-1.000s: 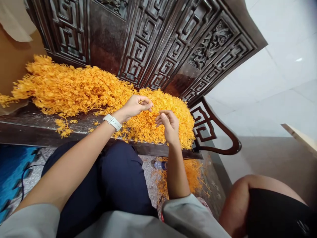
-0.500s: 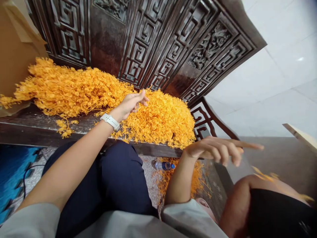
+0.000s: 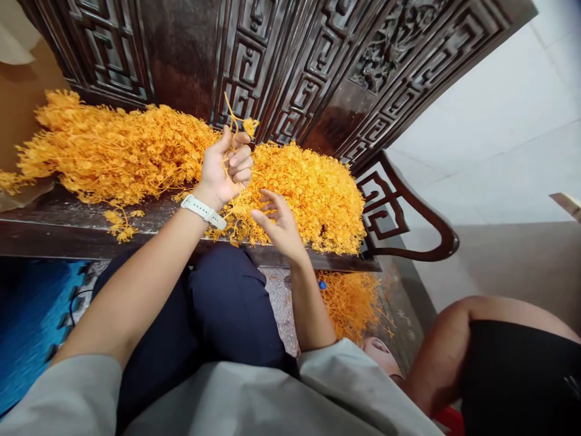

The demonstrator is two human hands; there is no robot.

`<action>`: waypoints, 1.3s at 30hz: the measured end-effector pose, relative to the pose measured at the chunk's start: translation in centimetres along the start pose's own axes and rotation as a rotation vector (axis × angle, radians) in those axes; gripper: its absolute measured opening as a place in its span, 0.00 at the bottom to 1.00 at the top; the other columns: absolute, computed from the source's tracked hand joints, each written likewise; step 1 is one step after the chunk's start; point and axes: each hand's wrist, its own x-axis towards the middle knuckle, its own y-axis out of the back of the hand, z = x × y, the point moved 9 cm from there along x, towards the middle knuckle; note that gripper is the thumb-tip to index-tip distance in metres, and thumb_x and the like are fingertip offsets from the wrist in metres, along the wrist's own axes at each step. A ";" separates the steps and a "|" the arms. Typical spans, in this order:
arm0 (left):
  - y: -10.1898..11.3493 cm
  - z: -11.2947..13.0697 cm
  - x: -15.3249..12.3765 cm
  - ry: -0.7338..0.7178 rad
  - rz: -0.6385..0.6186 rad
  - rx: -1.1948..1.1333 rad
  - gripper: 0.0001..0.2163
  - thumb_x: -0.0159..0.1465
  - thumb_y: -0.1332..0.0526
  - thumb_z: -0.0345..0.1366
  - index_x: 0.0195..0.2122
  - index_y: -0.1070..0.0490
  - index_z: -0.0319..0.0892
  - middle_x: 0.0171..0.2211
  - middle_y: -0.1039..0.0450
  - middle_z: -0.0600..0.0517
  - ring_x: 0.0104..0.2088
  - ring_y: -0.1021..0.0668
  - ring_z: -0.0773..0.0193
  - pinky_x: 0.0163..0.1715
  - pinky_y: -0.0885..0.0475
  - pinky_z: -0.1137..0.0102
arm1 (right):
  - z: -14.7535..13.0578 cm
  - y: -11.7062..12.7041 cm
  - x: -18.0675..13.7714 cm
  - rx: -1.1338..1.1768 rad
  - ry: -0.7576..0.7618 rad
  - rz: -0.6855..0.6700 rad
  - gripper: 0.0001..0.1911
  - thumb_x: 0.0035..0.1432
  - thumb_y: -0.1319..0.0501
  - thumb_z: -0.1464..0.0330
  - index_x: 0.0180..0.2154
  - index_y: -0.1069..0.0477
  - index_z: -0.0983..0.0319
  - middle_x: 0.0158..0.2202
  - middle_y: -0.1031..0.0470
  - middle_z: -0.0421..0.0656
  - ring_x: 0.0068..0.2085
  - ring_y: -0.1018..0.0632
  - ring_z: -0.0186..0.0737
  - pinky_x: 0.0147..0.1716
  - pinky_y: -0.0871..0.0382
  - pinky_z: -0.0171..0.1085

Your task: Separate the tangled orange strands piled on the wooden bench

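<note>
My left hand (image 3: 227,165), with a pale watch strap on the wrist, is closed on a thin orange flower sprig (image 3: 235,121). The sprig's stem and a small bloom stick up above the fingers, and part of it hangs below the palm. To its right, my right hand (image 3: 279,224) has its fingers apart and holds nothing that I can see. Behind both hands lies a big heap of orange flower sprigs (image 3: 313,194) on the dark wooden bench (image 3: 154,233). Another stretch of the orange heap (image 3: 131,151) runs to the left.
A carved bench back (image 3: 181,79) rises behind the heap, with a curved armrest (image 3: 408,242) at the right. More orange stems (image 3: 349,303) lie on the floor near a blue bottle cap (image 3: 322,284). Another person's leg (image 3: 440,351) is at lower right. A blue mat (image 3: 36,321) lies at left.
My right hand has swung in from the far right to beside my left hand. My left hand has turned palm up and now shows a sprig in its grip. The view has shifted slightly.
</note>
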 end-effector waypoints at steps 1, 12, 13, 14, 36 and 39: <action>0.2 0.5 -0.1 -0.040 0.020 0.009 0.28 0.77 0.52 0.57 0.31 0.25 0.43 0.13 0.45 0.58 0.11 0.43 0.73 0.10 0.50 0.75 | 0.2 -1.1 0.4 0.003 0.000 -0.017 0.32 0.59 0.28 0.49 0.61 0.28 0.52 0.58 0.27 0.48 0.52 0.25 0.44 0.48 0.25 0.43; 2.2 5.7 0.4 -0.252 0.128 0.222 0.23 0.67 0.39 0.63 0.26 0.26 0.52 0.11 0.52 0.56 0.14 0.49 0.67 0.15 0.61 0.65 | 0.9 -5.7 1.2 0.501 -0.054 0.012 0.16 0.65 0.34 0.53 0.36 0.32 0.57 0.30 0.24 0.39 0.31 0.24 0.36 0.38 0.27 0.39; 2.5 6.0 0.5 -0.262 0.156 0.204 0.24 0.68 0.41 0.63 0.24 0.28 0.51 0.11 0.52 0.57 0.13 0.50 0.67 0.15 0.61 0.65 | 0.7 -5.2 1.0 0.455 -0.028 0.048 0.16 0.66 0.35 0.53 0.35 0.31 0.57 0.30 0.24 0.39 0.30 0.24 0.36 0.36 0.28 0.39; 2.8 6.2 0.7 -0.267 0.191 0.183 0.26 0.70 0.44 0.63 0.23 0.30 0.50 0.11 0.53 0.57 0.13 0.51 0.68 0.15 0.60 0.66 | 0.2 -4.5 0.7 0.374 0.013 0.094 0.15 0.67 0.36 0.54 0.33 0.30 0.57 0.30 0.25 0.40 0.31 0.25 0.37 0.36 0.29 0.40; 3.4 6.7 0.4 -0.324 0.168 0.140 0.25 0.72 0.40 0.55 0.21 0.35 0.47 0.12 0.53 0.59 0.14 0.53 0.71 0.14 0.57 0.68 | 0.7 -3.2 -0.1 0.460 -0.104 0.113 0.18 0.62 0.31 0.55 0.48 0.27 0.56 0.28 0.33 0.36 0.26 0.37 0.33 0.26 0.40 0.36; 3.5 4.7 1.1 -0.256 0.178 0.155 0.26 0.73 0.43 0.58 0.22 0.34 0.46 0.11 0.52 0.59 0.13 0.51 0.71 0.13 0.55 0.69 | -2.1 -3.6 0.0 0.140 0.097 0.227 0.22 0.58 0.26 0.57 0.51 0.28 0.55 0.32 0.30 0.37 0.29 0.33 0.34 0.30 0.38 0.37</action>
